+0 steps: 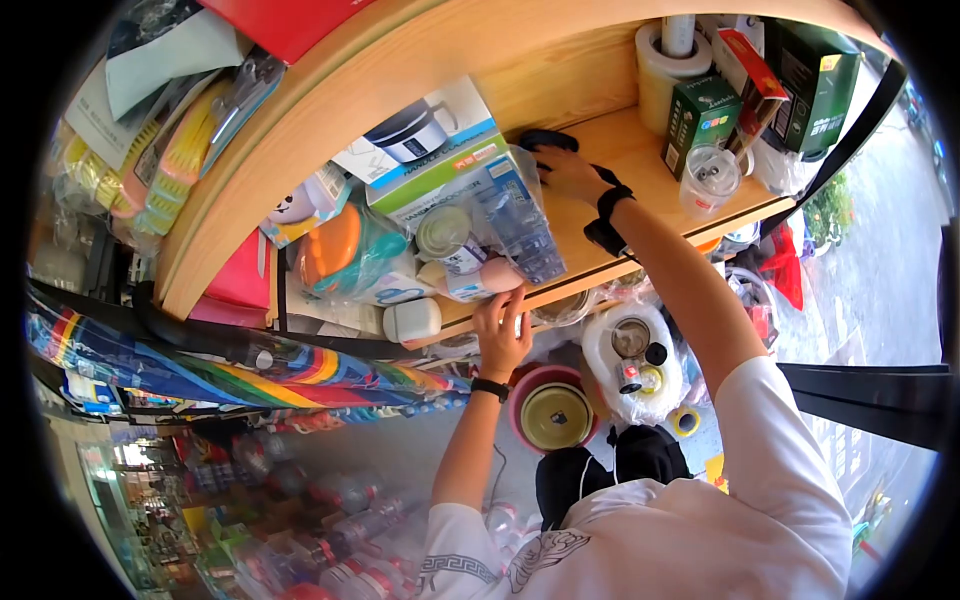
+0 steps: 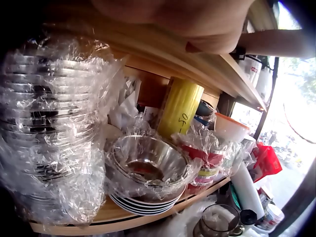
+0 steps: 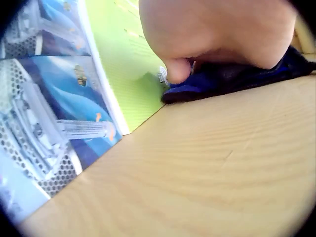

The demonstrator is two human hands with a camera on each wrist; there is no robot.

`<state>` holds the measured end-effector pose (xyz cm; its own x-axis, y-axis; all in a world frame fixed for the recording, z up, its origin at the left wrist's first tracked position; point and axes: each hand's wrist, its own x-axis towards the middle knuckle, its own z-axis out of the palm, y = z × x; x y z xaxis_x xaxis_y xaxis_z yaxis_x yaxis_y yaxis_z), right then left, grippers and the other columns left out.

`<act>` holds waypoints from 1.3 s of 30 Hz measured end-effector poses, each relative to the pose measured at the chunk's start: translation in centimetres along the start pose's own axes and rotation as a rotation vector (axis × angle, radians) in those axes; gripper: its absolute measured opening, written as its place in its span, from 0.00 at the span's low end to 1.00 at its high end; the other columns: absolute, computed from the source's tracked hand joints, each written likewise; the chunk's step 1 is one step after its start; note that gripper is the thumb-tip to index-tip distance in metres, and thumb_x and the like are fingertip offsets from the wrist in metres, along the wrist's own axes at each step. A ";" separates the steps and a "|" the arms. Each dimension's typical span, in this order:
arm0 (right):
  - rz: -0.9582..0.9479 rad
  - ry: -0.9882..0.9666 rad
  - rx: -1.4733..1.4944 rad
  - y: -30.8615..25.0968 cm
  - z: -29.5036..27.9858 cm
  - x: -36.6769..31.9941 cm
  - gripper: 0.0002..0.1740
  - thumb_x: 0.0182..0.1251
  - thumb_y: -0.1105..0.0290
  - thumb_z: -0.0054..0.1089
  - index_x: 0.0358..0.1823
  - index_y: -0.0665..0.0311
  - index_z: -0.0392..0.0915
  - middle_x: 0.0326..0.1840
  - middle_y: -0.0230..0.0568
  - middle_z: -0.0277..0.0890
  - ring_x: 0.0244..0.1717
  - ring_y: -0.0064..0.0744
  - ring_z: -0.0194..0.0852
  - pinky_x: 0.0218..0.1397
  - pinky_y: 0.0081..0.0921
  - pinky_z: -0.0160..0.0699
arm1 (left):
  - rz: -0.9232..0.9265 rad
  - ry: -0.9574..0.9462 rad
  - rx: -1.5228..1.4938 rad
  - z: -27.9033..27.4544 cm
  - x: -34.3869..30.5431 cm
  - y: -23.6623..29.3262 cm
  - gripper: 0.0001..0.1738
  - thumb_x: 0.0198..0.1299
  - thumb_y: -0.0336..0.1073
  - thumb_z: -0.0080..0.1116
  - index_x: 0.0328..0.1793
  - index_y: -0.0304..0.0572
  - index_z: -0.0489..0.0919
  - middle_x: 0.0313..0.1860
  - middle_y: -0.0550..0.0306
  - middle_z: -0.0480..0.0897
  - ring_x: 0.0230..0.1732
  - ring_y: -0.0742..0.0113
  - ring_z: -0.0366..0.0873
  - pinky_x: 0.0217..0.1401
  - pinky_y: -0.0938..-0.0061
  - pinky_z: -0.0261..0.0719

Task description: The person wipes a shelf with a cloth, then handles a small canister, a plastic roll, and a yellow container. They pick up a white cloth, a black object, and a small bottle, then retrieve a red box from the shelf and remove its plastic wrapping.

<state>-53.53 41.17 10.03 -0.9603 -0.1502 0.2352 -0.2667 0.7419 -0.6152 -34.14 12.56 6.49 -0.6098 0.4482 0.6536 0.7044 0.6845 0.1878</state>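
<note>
My right hand (image 1: 572, 175) reaches over the upper wooden shelf and holds a dark blue and black cloth (image 3: 222, 81) against the board. In the right wrist view, the thumb (image 3: 178, 70) lies along the cloth's edge while the other fingers are hidden. A green-and-white box (image 3: 131, 59) stands right beside the cloth, with a clear-wrapped blue pack (image 3: 69, 118) in front. My left hand (image 1: 503, 332) rests at the shelf's front edge, fingers extended, just below a pink rounded item (image 1: 500, 275). In the left wrist view this hand (image 2: 197, 19) shows at the top.
A boxed mug (image 1: 410, 135) and bagged goods crowd the shelf's left side. A plastic cup (image 1: 711, 178), a green box (image 1: 702, 115) and a film roll (image 1: 660, 75) stand at the right. Below are wrapped metal bowls (image 2: 150, 158) and a yellow roll (image 2: 180, 108).
</note>
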 end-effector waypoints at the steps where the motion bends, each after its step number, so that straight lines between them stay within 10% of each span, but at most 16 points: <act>1: -0.045 -0.017 0.016 -0.3 0.3 -0.2 0.26 0.76 0.60 0.54 0.74 0.48 0.76 0.80 0.48 0.67 0.82 0.50 0.60 0.83 0.45 0.57 | -0.003 0.010 0.015 0.0 0.0 -0.1 0.34 0.60 0.33 0.69 0.75 0.49 0.77 0.64 0.56 0.76 0.62 0.53 0.74 0.65 0.52 0.70; 15: 0.144 -0.009 -0.349 -0.1 -1.9 0.1 0.32 0.80 0.58 0.48 0.84 0.40 0.61 0.87 0.44 0.56 0.86 0.46 0.53 0.85 0.49 0.52 | 0.034 0.048 0.049 1.2 -0.8 -0.9 0.28 0.64 0.35 0.71 0.71 0.47 0.81 0.64 0.54 0.75 0.62 0.50 0.71 0.66 0.53 0.69; 24: -0.077 -0.154 -0.310 0.1 -0.7 1.3 0.33 0.78 0.54 0.50 0.83 0.36 0.61 0.89 0.43 0.51 0.87 0.46 0.49 0.85 0.53 0.50 | 0.023 0.045 0.051 1.4 -0.9 -0.7 0.30 0.63 0.38 0.74 0.71 0.47 0.80 0.64 0.55 0.75 0.62 0.50 0.71 0.66 0.53 0.69; 39: 0.609 -0.030 -0.427 -0.8 -4.5 -0.1 0.34 0.84 0.50 0.40 0.87 0.38 0.48 0.92 0.42 0.43 0.88 0.61 0.40 0.86 0.55 0.44 | 0.042 0.051 0.044 1.2 -0.6 -0.5 0.30 0.65 0.38 0.72 0.73 0.48 0.79 0.66 0.57 0.76 0.62 0.51 0.71 0.65 0.56 0.69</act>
<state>-52.88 43.55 13.94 -0.9315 0.3553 -0.0779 0.3624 0.8882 -0.2825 -34.59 12.63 5.14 -0.5598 0.4481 0.6970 0.7117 0.6908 0.1275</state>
